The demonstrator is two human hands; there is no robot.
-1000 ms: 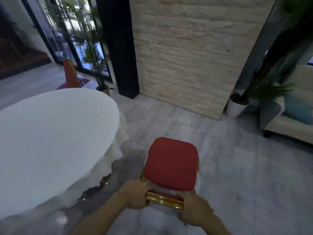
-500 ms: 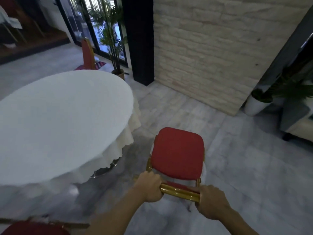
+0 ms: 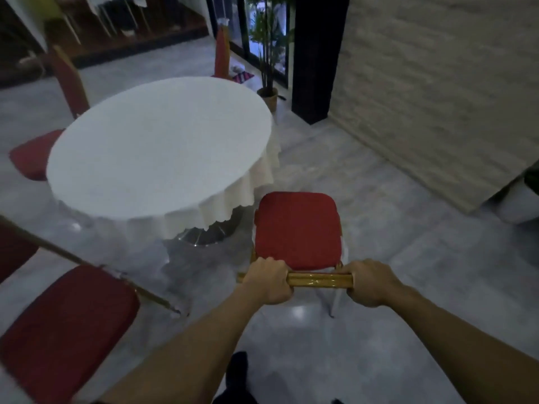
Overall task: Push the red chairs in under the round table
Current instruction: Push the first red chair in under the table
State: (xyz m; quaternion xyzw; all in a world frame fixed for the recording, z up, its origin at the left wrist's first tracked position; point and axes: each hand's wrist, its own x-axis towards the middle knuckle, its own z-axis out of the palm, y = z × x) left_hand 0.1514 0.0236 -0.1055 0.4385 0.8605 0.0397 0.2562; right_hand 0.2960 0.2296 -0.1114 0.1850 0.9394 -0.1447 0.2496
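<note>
Both hands, left (image 3: 269, 279) and right (image 3: 369, 282), grip the red chair's (image 3: 297, 228) gold top rail (image 3: 319, 280), seat pointing away beside the round table (image 3: 160, 147)

Both arms reach forward, fists closed.
The left hand (image 3: 269, 279) and right hand (image 3: 369, 282) curl knuckles-up, level, set apart.

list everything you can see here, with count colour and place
round table: 1, white cloth, centre left
red chairs: 4; one held at table's right edge, one near left, one far left, one beyond table
potted palm: 1, green, by black pillar
stone wall: 1, beige, right
white planter: 1, right edge
shoe: 1, black, bottom centre
left hand: gripping held chair's gold top rail
right hand: gripping same rail
</note>
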